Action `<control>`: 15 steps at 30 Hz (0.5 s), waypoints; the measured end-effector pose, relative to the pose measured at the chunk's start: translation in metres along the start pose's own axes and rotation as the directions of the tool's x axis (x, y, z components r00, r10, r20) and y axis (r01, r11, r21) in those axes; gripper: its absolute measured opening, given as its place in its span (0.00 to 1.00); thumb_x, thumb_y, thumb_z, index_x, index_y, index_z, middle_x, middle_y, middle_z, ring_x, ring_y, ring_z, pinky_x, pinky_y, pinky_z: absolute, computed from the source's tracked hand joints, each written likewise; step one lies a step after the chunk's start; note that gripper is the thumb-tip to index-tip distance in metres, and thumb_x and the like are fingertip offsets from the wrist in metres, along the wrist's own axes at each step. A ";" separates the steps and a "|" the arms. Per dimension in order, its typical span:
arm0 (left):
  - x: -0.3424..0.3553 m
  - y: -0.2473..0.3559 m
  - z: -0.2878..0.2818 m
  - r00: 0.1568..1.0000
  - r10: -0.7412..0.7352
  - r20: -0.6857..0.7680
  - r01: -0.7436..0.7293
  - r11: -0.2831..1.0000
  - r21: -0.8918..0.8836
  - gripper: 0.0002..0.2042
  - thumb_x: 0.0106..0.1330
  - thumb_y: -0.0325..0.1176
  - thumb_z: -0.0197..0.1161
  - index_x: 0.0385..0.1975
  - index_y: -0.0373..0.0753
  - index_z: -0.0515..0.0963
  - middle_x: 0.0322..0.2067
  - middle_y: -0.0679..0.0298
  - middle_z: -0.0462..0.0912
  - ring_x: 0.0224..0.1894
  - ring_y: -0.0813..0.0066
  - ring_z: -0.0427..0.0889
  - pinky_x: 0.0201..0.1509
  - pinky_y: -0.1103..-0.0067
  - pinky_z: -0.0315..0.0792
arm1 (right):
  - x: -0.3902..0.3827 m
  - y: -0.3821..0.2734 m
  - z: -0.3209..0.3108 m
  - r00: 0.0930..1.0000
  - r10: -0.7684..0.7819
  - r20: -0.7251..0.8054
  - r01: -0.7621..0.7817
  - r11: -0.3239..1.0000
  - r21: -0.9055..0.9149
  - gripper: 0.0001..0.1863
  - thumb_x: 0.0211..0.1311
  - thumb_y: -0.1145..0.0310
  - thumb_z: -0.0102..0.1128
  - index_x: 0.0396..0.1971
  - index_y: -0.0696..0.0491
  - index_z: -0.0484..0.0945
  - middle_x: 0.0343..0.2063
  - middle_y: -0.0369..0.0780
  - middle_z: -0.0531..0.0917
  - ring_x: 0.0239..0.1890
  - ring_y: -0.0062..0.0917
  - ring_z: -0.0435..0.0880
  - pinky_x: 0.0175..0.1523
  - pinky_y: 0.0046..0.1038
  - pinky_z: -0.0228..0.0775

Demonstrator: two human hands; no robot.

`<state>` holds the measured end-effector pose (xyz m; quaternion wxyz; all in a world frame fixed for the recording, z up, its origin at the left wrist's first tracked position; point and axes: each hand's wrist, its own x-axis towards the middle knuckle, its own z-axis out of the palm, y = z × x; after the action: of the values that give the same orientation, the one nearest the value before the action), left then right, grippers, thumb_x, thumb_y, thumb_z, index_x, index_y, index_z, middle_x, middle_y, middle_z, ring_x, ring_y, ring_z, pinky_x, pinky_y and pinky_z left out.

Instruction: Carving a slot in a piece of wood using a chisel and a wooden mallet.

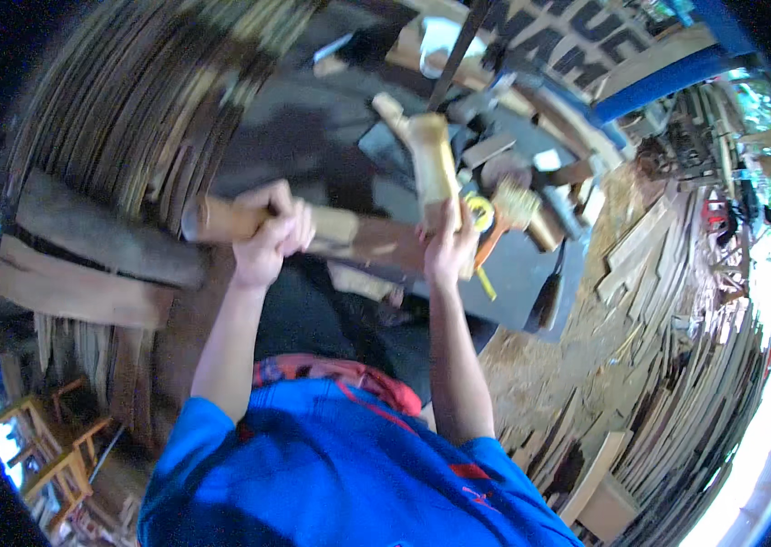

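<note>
- Left hand (267,239): clenched round a thick wooden handle (221,219) that lies roughly level and runs on to the right toward the other hand.
- Right hand (447,246): grasping the lower end of a pale carved wood piece (431,159), held upright over the dark surface (513,273).
- Just right of that hand: yellow tape measure (479,211), bristle brush (518,205).
- Stacked wooden slats (130,109) at upper left; sawdust-strewn floor (549,356) at lower right.
</note>
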<state>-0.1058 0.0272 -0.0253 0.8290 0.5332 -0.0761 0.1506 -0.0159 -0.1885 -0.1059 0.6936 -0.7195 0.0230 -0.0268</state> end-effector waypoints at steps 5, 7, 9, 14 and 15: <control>0.018 0.005 -0.002 0.988 -0.058 0.141 0.054 0.998 0.030 0.13 0.62 0.36 0.56 0.20 0.44 0.60 0.11 0.72 0.60 0.15 0.81 0.59 0.26 0.78 0.62 | 0.015 0.016 -0.006 0.999 0.017 -0.038 -0.013 0.995 0.102 0.24 0.72 0.55 0.50 0.46 0.65 0.73 0.20 0.41 0.78 0.15 0.22 0.76 0.19 0.22 0.65; 0.014 0.007 -0.001 0.997 -0.075 -0.002 0.075 0.995 0.061 0.13 0.63 0.37 0.53 0.20 0.45 0.59 0.11 0.72 0.59 0.15 0.80 0.58 0.26 0.78 0.61 | 0.011 0.004 -0.002 0.999 0.022 -0.036 -0.019 0.997 0.074 0.23 0.72 0.55 0.49 0.43 0.65 0.74 0.19 0.42 0.78 0.16 0.22 0.77 0.20 0.22 0.66; 0.008 0.010 -0.001 0.997 -0.044 -0.064 0.047 0.998 0.049 0.13 0.64 0.37 0.51 0.19 0.45 0.59 0.10 0.72 0.58 0.14 0.80 0.57 0.25 0.78 0.60 | 0.007 0.004 -0.002 1.000 0.013 -0.019 -0.011 0.993 0.114 0.22 0.71 0.56 0.52 0.43 0.64 0.74 0.21 0.40 0.78 0.15 0.19 0.77 0.17 0.19 0.64; 0.006 0.015 -0.007 0.991 -0.015 -0.136 -0.007 0.987 -0.159 0.14 0.67 0.39 0.47 0.18 0.47 0.60 0.08 0.73 0.55 0.10 0.81 0.51 0.19 0.80 0.55 | 0.004 0.007 0.000 0.997 0.060 -0.053 -0.056 0.995 0.078 0.22 0.71 0.56 0.51 0.43 0.64 0.74 0.20 0.41 0.78 0.16 0.20 0.77 0.18 0.20 0.65; 0.011 0.018 -0.006 0.990 -0.021 -0.137 0.000 0.989 -0.150 0.14 0.67 0.39 0.47 0.18 0.47 0.60 0.08 0.73 0.55 0.10 0.81 0.51 0.19 0.80 0.55 | 0.003 0.006 0.002 0.996 0.070 -0.048 -0.067 0.996 0.058 0.22 0.72 0.56 0.49 0.43 0.65 0.74 0.19 0.42 0.79 0.16 0.22 0.77 0.20 0.21 0.65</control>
<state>-0.1018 0.0415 -0.0098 0.8708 0.4580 -0.0266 0.1766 -0.0132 -0.1869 -0.1120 0.7133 -0.6976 0.0640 -0.0215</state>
